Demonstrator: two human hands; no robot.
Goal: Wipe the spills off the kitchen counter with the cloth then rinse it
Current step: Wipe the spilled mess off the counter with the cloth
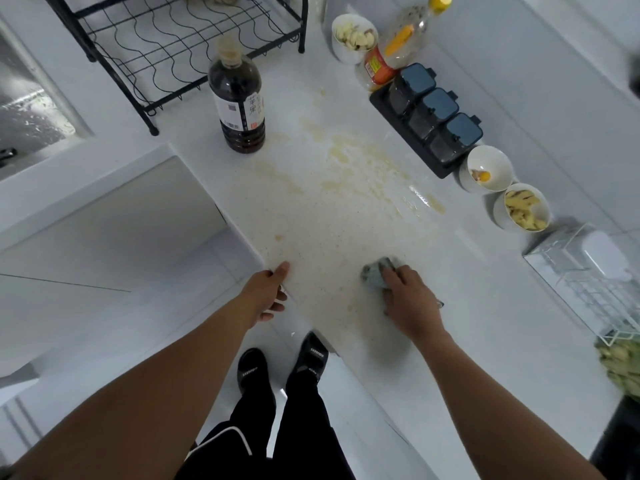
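Yellowish spills (pixel 349 157) smear the middle of the white speckled kitchen counter (pixel 467 306), with a small round drop (pixel 278 238) nearer the front edge. My right hand (pixel 408 299) presses a bunched grey-green cloth (pixel 375 273) onto the counter, fingers curled over it, below the main smears. My left hand (pixel 268 294) holds the counter's front edge, thumb on top and fingers under the lip. The sink (pixel 27 112) lies at the far left, partly cut off.
A dark sauce bottle (pixel 239 102) stands beside a black wire rack (pixel 180 46). A row of dark seasoning boxes (pixel 429 116), an oil bottle (pixel 398 46) and three white bowls (pixel 490 168) line the back. A white wire basket (pixel 588 271) sits at right.
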